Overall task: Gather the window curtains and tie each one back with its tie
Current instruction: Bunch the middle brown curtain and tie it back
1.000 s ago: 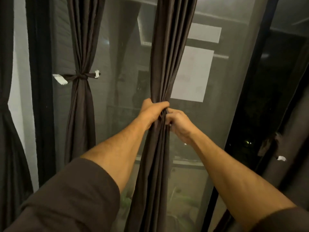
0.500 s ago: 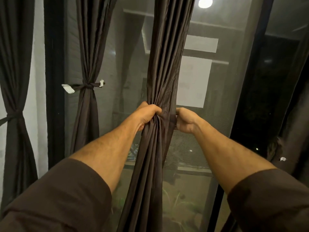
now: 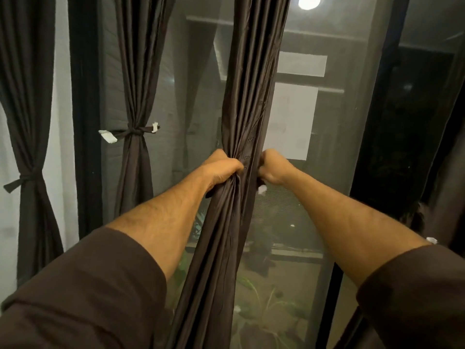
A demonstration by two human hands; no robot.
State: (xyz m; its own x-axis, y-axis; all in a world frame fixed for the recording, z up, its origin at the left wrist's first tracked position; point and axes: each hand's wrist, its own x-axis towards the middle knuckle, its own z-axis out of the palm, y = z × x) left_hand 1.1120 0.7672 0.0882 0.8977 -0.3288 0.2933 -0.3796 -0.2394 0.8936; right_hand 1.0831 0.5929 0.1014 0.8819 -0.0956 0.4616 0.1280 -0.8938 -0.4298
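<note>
Both hands clench the gathered dark brown pleated fabric curtain [image 3: 251,109] at mid-height, centre of the head view: left hand [image 3: 221,170] bunching the folds, right hand [image 3: 273,167] gripping its white-tipped tie end [image 3: 261,188]. Best to keep the bundle tight while knotting. Left, two matching curtains [image 3: 136,79] hang tied.

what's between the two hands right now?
Head view: the gathered dark brown fabric curtain runs between the left hand and right hand; both grip it from opposite sides.
</note>
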